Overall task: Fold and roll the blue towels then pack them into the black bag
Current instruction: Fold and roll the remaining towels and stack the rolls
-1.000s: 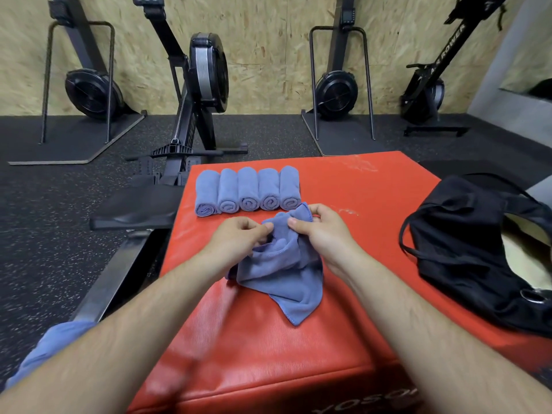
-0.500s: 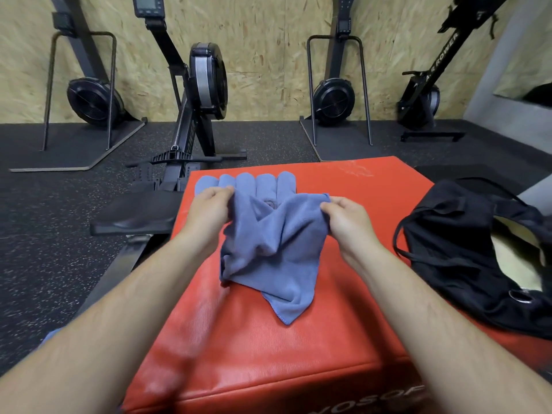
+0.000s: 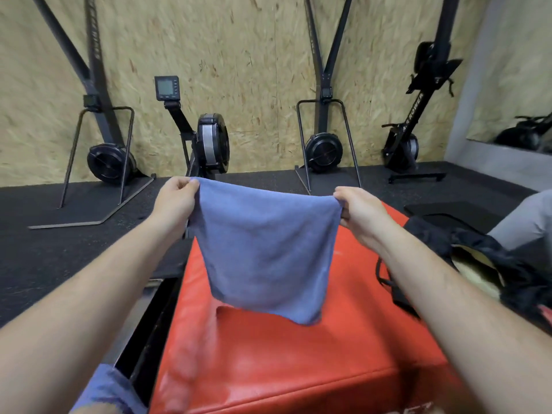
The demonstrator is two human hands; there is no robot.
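Note:
A blue towel (image 3: 265, 252) hangs spread out in the air above the red padded box (image 3: 298, 369). My left hand (image 3: 176, 198) pinches its upper left corner and my right hand (image 3: 358, 210) pinches its upper right corner. The towel's lower edge dangles just above the box top. The black bag (image 3: 478, 264) lies open on the right side of the box, pale lining showing. The rolled towels at the far end of the box are hidden behind the hanging towel.
Several black rowing and ski machines (image 3: 209, 138) stand on the dark rubber floor against the chipboard wall. A rower rail (image 3: 149, 318) runs along the box's left side. More blue cloth (image 3: 107, 389) lies at bottom left.
Both hands have lifted the towel off the box and pulled its top corners apart, so it now hangs flat. The view has tilted up, and the rolled towels are now covered.

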